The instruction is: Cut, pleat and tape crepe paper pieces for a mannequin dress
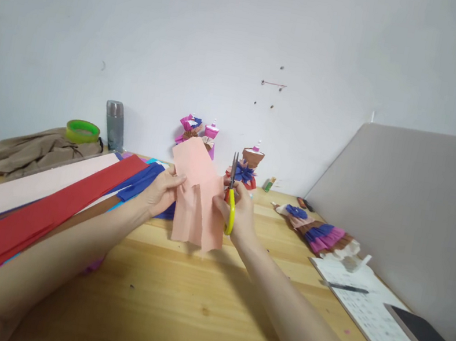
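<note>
We held pink paper point(194, 161) up over tbl point(132, 312), our L hand point(160, 191) pinching its L edge, R hand point(243, 214) pinching its R edge w/ scissors point(230, 218) gripped too, blades up.

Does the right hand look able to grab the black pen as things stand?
Probably not: the right hand is occupied holding the yellow-handled scissors, though nothing appears to cover the black pen.

Far wall point(169, 25): pale bluish-white, a few dark spots point(282, 68) right of centre
Wooden table point(131, 318): light, grained, reaching the wall
Partition point(415, 209): plain grey, upright, right side
Light: soft
</note>
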Available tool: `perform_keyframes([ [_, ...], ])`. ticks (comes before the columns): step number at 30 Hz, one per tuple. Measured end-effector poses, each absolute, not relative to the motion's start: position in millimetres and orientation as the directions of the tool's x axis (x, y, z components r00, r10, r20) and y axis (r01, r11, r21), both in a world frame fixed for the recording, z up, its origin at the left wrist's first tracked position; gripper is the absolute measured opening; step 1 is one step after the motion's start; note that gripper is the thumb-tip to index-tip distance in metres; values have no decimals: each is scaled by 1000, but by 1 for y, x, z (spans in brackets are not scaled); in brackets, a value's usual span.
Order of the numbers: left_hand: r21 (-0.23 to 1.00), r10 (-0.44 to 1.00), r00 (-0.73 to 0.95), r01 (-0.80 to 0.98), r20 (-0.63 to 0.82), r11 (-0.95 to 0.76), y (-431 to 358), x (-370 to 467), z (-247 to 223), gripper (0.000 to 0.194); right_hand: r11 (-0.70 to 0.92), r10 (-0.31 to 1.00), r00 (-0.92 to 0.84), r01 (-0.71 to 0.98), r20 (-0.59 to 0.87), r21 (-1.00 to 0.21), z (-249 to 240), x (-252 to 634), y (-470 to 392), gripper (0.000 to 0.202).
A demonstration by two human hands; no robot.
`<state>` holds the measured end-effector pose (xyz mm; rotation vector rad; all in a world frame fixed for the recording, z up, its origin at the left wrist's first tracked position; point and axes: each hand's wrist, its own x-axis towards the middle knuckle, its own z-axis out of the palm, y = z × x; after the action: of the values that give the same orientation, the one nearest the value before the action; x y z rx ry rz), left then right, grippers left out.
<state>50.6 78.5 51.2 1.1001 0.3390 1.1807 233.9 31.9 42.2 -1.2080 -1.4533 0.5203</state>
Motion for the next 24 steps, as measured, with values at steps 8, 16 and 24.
perform_keyframes([
  [8,918,780,531,-372,331,-136,66,55,53,61,371,780,220,592,586,-716,43,235,31,32],
  [16,891,815,381,-309,436,-332,54,67,52,73,367,758,227,626,612,-688,44,236,30,31],
  [24,794,771,212,-269,600,-544,67,58,57,76,502,714,219,502,665,-704,35,236,39,31],
])
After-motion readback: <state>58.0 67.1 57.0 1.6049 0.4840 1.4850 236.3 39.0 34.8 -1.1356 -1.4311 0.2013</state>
